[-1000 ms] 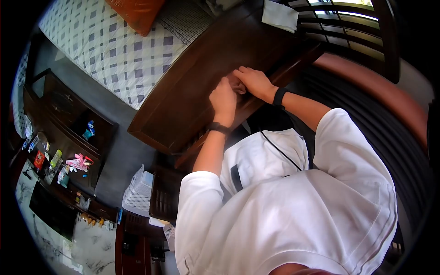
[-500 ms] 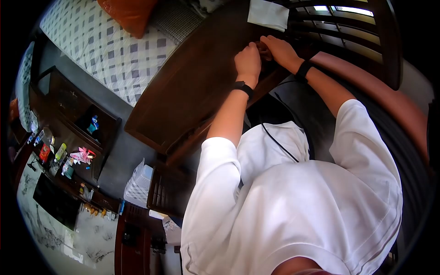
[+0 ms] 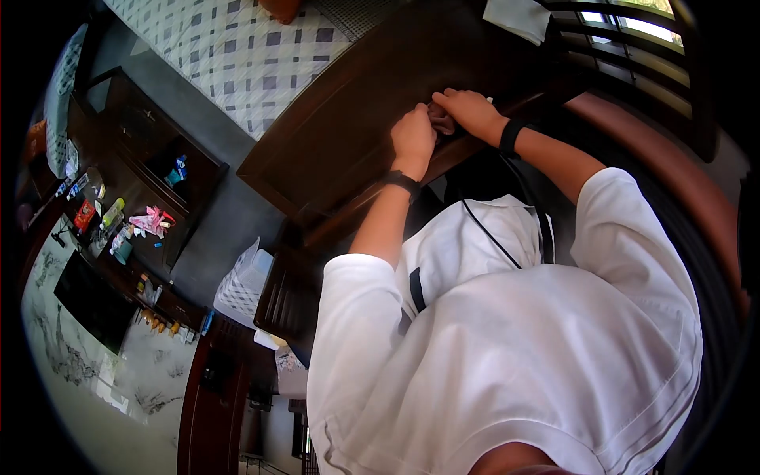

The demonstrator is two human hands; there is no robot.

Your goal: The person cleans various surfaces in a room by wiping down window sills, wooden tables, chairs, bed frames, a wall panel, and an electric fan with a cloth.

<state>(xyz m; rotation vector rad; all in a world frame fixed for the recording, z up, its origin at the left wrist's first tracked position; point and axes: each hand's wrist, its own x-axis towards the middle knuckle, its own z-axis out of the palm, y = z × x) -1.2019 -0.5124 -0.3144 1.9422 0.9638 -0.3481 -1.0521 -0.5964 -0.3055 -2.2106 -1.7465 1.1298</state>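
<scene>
A small crumpled brownish-pink cloth (image 3: 442, 120) hangs between my two hands, over the dark wooden surface near its edge. My left hand (image 3: 413, 136) has its fingers closed on the left side of the cloth. On the other side my right hand (image 3: 469, 111) pinches it, with its fingers bent. Both wrists wear black bands. The fingertips are partly hidden by the hands themselves. Beneath and beyond them lies the dark wooden surface (image 3: 340, 119).
A checked padded cover (image 3: 237, 63) lies beyond the wood, with a white cloth (image 3: 516, 19) at the upper right. A slatted wooden back (image 3: 625, 55) stands at right. Lower left are a white basket (image 3: 242, 286) and a cluttered cabinet (image 3: 119, 178).
The view has shifted. Compared with half a second ago, my hands are lower in the view and farther from the white cloth. The brownish cloth has stayed between them.
</scene>
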